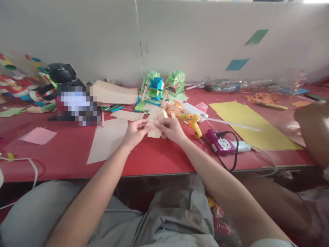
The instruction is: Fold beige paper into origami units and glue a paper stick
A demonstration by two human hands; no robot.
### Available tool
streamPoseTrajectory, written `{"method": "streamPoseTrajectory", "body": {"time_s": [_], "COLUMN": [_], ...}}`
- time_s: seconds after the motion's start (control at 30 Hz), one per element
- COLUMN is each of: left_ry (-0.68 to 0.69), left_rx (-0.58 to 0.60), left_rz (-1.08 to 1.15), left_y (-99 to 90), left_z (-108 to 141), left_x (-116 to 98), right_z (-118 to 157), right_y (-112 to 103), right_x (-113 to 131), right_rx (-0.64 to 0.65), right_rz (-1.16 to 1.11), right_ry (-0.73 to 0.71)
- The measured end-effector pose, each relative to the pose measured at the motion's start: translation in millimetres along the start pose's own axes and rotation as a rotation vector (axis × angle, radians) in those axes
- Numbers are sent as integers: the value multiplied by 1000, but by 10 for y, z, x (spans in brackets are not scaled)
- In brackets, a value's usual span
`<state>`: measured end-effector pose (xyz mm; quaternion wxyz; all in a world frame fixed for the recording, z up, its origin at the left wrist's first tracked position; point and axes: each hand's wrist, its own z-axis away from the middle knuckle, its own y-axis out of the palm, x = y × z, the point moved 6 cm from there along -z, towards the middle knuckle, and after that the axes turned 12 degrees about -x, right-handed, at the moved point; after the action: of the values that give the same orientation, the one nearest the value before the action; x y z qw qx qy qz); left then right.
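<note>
Your left hand (pixel 135 133) and right hand (pixel 174 131) are close together above the desk (pixel 159 157), each grip pinched, thumb against fingers, on the cream paper piece (pixel 154 132). The paper sits directly between them, about equally near to both; your fingers cover its edges, so you cannot tell its long axis. Nearest your right hand, just to its right, lies the yellow glue gun (pixel 193 122), nozzle pointing toward that hand. Folded orange paper (pixel 173 107) lies just beyond your right fingers.
</note>
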<state>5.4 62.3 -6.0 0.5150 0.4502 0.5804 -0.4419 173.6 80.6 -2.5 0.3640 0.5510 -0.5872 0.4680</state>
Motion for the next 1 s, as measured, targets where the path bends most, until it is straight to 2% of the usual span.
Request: {"method": "streamPoseTrajectory", "body": {"time_s": [0.13,0.3,0.4,0.57,0.63,0.8,0.87,1.0], "left_ry": [79,186,211,104,82,141,113,34], "left_rx": [58,-99,-123,-5,-19,-170,-155,-72], "left_rz": [-28,-90,-82,-6,16,17,61,127], "left_y": [37,-94,-105,-18,-32,-144,-136,-80], "left_z": [19,-31,-39,-11,-15,-50,-54,-46], "left_x": [-51,-47,-55,-50,-41,-39,-24,-14], "right_z": [28,17,6,7,9,20,19,-13], "right_y": [49,82,71,19,35,128,135,51], "right_x": [4,-57,-77,-68,-66,-80,-82,-63], "right_rx": [79,88,78,41,53,133,145,37], "right_rz": [-10,-11,-3,49,6,-93,-87,-105], "right_ry": [32,117,74,14,37,92,87,52]}}
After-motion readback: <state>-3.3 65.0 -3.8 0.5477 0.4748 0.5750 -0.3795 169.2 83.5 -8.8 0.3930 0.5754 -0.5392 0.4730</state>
